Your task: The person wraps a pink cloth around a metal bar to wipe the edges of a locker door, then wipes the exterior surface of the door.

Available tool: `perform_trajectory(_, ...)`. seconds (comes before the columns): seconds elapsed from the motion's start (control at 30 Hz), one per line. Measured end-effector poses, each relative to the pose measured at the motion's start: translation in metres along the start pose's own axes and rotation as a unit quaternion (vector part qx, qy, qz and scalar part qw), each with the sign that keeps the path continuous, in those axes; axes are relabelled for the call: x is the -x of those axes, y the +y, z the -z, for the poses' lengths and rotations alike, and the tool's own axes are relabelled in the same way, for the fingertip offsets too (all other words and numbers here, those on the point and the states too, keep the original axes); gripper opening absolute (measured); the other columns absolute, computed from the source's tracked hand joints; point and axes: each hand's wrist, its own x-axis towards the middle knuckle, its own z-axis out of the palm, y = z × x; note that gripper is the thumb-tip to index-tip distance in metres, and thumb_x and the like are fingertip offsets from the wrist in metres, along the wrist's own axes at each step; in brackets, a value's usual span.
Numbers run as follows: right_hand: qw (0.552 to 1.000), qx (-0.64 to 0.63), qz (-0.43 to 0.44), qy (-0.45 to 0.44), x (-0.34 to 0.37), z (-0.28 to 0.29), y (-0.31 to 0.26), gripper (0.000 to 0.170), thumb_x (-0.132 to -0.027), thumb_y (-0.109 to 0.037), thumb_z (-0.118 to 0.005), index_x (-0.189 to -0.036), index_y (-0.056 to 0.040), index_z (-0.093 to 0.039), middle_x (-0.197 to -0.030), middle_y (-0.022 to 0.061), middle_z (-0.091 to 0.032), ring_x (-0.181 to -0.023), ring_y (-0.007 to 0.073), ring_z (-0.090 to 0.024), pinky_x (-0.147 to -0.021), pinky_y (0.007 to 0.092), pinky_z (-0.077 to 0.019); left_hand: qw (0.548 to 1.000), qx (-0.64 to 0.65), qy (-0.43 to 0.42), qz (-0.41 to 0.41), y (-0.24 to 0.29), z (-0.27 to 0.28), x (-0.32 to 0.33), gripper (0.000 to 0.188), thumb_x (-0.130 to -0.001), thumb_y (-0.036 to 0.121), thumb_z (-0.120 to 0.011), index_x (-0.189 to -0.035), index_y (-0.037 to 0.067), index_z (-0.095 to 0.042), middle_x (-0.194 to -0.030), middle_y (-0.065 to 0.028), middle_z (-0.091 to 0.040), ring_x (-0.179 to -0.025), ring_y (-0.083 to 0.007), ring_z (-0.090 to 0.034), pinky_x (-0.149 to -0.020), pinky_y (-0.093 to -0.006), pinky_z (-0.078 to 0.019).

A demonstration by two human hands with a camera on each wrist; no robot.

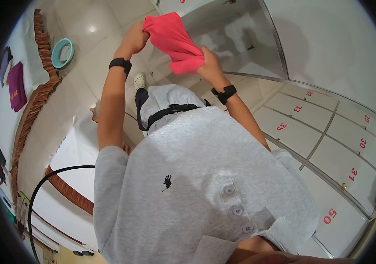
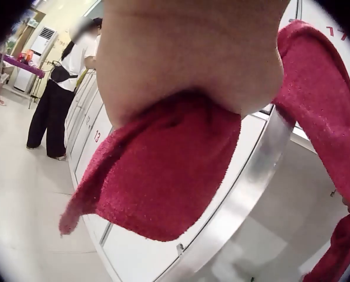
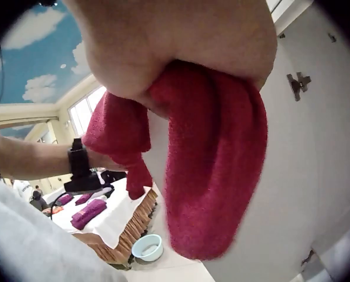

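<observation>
A red towel (image 1: 172, 39) is stretched between both hands in front of an open white locker. My left hand (image 1: 135, 38) grips its upper left end, and my right hand (image 1: 211, 66) holds the lower right end. In the left wrist view, a flap of the towel (image 2: 163, 170) hangs out below the left fist, and more of it curves away at the right. A long fold of the towel (image 3: 213, 164) droops from the right fist in the right wrist view. The fingers are largely hidden behind the hands and cloth in the wrist views.
The open locker (image 1: 245, 39) has a metal-edged frame, with numbered locker doors (image 1: 293, 114) to the right. On the floor at left stands a light blue basin (image 1: 62, 53). Purple folded towels (image 1: 17, 87) lie on a white-covered bed (image 1: 31, 66). Another person (image 2: 60, 88) stands by the lockers.
</observation>
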Motion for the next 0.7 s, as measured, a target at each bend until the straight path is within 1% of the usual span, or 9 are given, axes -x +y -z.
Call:
perform_trajectory(0.07, 1.0, 0.01, -0.004, 0.006, 0.002, 0.001, 0.013, 0.031, -0.072, -0.024, -0.067, -0.092, -0.0026, -0.056, -0.081, 0.0249, -0.063, -0.083, 0.0438, -0.061, -0.07, 0.0479, -0.0476, 0.992, -0.014, -0.087, 0.089, 0.01, 0.013, 0.012, 0.03, -0.082, 0.022, -0.047, -0.103, 0.008, -0.062, -0.099, -0.0213, -0.064, -0.095, -0.0433, -0.056, -0.08, -0.0467, -0.0465)
perform_trajectory(0.2, 1.0, 0.012, -0.022, -0.005, 0.008, 0.001, 0.046, 0.035, -0.073, -0.027, -0.069, -0.092, -0.0009, -0.056, -0.083, 0.025, -0.064, -0.084, 0.0436, -0.062, -0.071, 0.0469, -0.0482, 0.993, -0.01, -0.106, 0.046, 0.04, -0.002, 0.042, 0.03, -0.081, 0.023, -0.048, -0.103, 0.008, -0.062, -0.099, -0.0208, -0.064, -0.095, -0.043, -0.057, -0.08, -0.0477, -0.0466)
perform_trajectory(0.27, 0.999, 0.012, -0.017, -0.026, 0.009, -0.001, 0.053, 0.027, -0.077, -0.016, -0.066, -0.095, 0.0019, -0.057, -0.082, 0.0232, -0.065, -0.082, 0.0378, -0.066, -0.07, 0.0389, -0.0496, 0.989, -0.002, -0.131, 0.067, 0.06, -0.005, 0.047, 0.03, -0.081, 0.024, -0.049, -0.103, 0.009, -0.062, -0.098, -0.0209, -0.064, -0.096, -0.0428, -0.057, -0.08, -0.0477, -0.0469)
perform_trajectory(0.37, 0.999, -0.031, 0.009, 0.003, 0.009, -0.007, 0.034, 0.035, -0.075, -0.029, -0.069, -0.09, -0.0001, -0.057, -0.081, 0.0255, -0.063, -0.082, 0.0437, -0.061, -0.069, 0.0476, -0.0476, 0.99, 0.011, -0.121, 0.068, 0.053, -0.015, 0.034, 0.029, -0.082, 0.023, -0.049, -0.102, 0.008, -0.063, -0.1, -0.0212, -0.064, -0.096, -0.0428, -0.057, -0.08, -0.0469, -0.0468)
perform_trajectory(0.43, 1.0, -0.017, -0.005, -0.009, 0.007, -0.002, 0.001, 0.034, -0.075, -0.028, -0.068, -0.09, 0.0001, -0.057, -0.081, 0.0259, -0.063, -0.082, 0.044, -0.061, -0.069, 0.048, -0.0474, 0.991, 0.014, -0.124, 0.055, 0.026, -0.039, 0.02, 0.028, -0.083, 0.023, -0.049, -0.102, 0.008, -0.064, -0.1, -0.0218, -0.064, -0.096, -0.043, -0.057, -0.08, -0.0462, -0.0469)
perform_trajectory(0.5, 1.0, 0.002, -0.02, -0.013, 0.004, 0.001, -0.012, 0.034, -0.075, -0.027, -0.068, -0.091, 0.0003, -0.057, -0.08, 0.0262, -0.062, -0.082, 0.0442, -0.061, -0.069, 0.0484, -0.0472, 0.997, 0.075, -0.014, -0.012, -0.005, -0.062, 0.008, 0.028, -0.083, 0.019, -0.048, -0.102, 0.005, -0.063, -0.099, -0.0236, -0.064, -0.094, -0.0429, -0.058, -0.08, -0.0441, -0.0471)
perform_trajectory(0.53, 1.0, 0.001, -0.031, -0.004, 0.004, 0.002, -0.013, 0.034, -0.075, -0.027, -0.067, -0.091, 0.0004, -0.057, -0.08, 0.0265, -0.062, -0.082, 0.0446, -0.061, -0.069, 0.0484, -0.0471, 0.996, 0.08, -0.02, -0.019, -0.001, -0.053, 0.006, 0.028, -0.083, 0.019, -0.048, -0.102, 0.005, -0.063, -0.099, -0.0236, -0.064, -0.094, -0.0429, -0.058, -0.08, -0.0441, -0.0471)
perform_trajectory(0.6, 0.999, 0.004, -0.045, 0.006, 0.005, 0.004, -0.005, 0.034, -0.074, -0.026, -0.067, -0.092, 0.0005, -0.057, -0.08, 0.0268, -0.062, -0.082, 0.045, -0.06, -0.069, 0.0484, -0.047, 0.979, 0.1, -0.174, 0.046, 0.001, -0.03, 0.004, 0.029, -0.081, 0.016, -0.048, -0.102, 0.002, -0.063, -0.097, -0.025, -0.064, -0.091, -0.0425, -0.059, -0.08, -0.0423, -0.047)
perform_trajectory(0.7, 0.999, -0.007, -0.041, -0.01, 0.015, -0.003, 0.021, 0.034, -0.074, -0.026, -0.066, -0.095, -0.0004, -0.057, -0.083, 0.0253, -0.063, -0.084, 0.0441, -0.061, -0.071, 0.0484, -0.0472, 0.97, 0.093, -0.226, 0.015, 0.015, -0.047, 0.027, 0.029, -0.078, 0.016, -0.05, -0.099, 0.003, -0.064, -0.094, -0.0239, -0.065, -0.089, -0.0421, -0.06, -0.079, -0.0435, -0.0468)
